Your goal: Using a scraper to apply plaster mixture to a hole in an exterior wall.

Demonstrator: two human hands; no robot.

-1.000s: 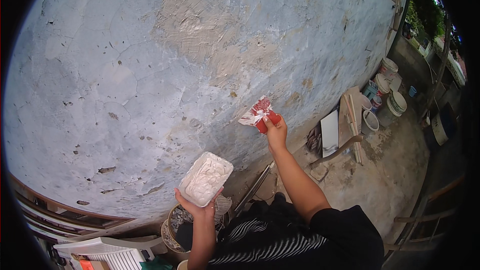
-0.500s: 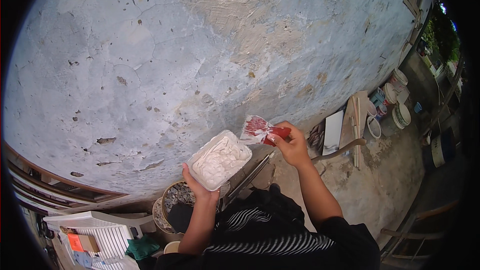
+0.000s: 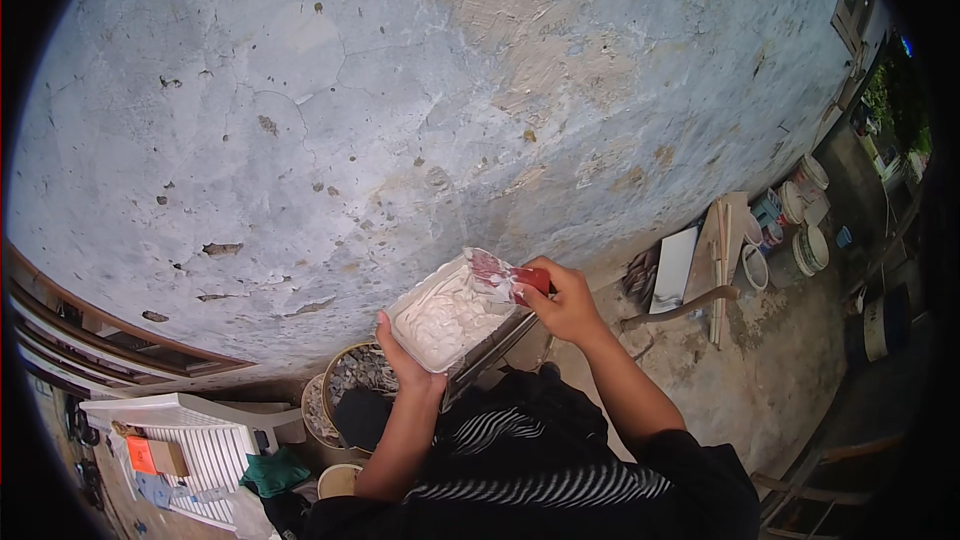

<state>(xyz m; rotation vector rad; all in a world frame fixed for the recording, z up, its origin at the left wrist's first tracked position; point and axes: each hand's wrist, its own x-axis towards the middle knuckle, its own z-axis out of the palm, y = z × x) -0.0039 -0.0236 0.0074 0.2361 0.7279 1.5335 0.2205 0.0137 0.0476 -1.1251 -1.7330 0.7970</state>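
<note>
My left hand (image 3: 408, 360) grips the lower left side of a white plastic tub (image 3: 404, 316), which is filled with pinkish-white filler paste (image 3: 448, 320). In my right hand (image 3: 566, 302) is a putty knife (image 3: 528, 280) with a red handle, its blade smeared with white paste. The blade lies over the tub's upper right rim, at the edge of the paste; whether it presses into the paste I cannot tell. Ahead rises a pale blue wall (image 3: 300, 120), chipped and cracked, with a rough beige patch (image 3: 510, 10) on its upper part.
Below my left arm stand a bucket of rubble (image 3: 362, 375) and a white slatted piece of furniture (image 3: 205, 440) carrying an orange box (image 3: 140, 454). To the right, several paint buckets (image 3: 808, 250), a white board (image 3: 676, 268) and wooden strips (image 3: 718, 285) rest along the wall's foot.
My right hand has moved left, bringing the putty knife's blade from beside the tub to over its rim. The tub has shifted slightly right. The view has turned a little.
</note>
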